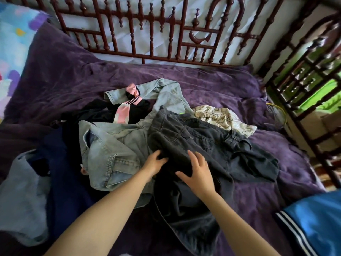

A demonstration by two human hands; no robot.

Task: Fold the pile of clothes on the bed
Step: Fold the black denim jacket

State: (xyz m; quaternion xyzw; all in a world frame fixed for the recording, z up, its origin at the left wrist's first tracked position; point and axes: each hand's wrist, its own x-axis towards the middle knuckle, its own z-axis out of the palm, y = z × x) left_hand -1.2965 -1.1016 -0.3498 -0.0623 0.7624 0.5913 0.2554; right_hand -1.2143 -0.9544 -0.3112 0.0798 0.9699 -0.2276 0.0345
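Head view looks down on a bed where the pile of clothes (pixel 140 130) lies loose and tangled in the middle of the purple bedspread (pixel 203 84). Nothing in the heap looks folded yet, so I'd judge the job is at its start: one piece is being singled out.

That piece is the dark grey trousers (pixel 217 145), crumpled on top at the near right side of the heap. The left hand (pixel 155 163) has its fingers curled into a fold of them, while the right hand (pixel 198 172) lies on the same cloth with fingers spread flat.

Touching them on the left is a light denim shirt (pixel 110 150). A black and pink garment (pixel 127 108) lies behind it, and a cream patterned cloth (pixel 221 117) pokes out at the far right.

The next move, as I see it, calls for pulling the trousers free and spreading them flat on bare bedspread, legs matched, before any fold.

No basket, box or drawer shows. A blue striped garment (pixel 317 224) lies apart at the near right, and a pale blue one (pixel 20 196) at the near left.
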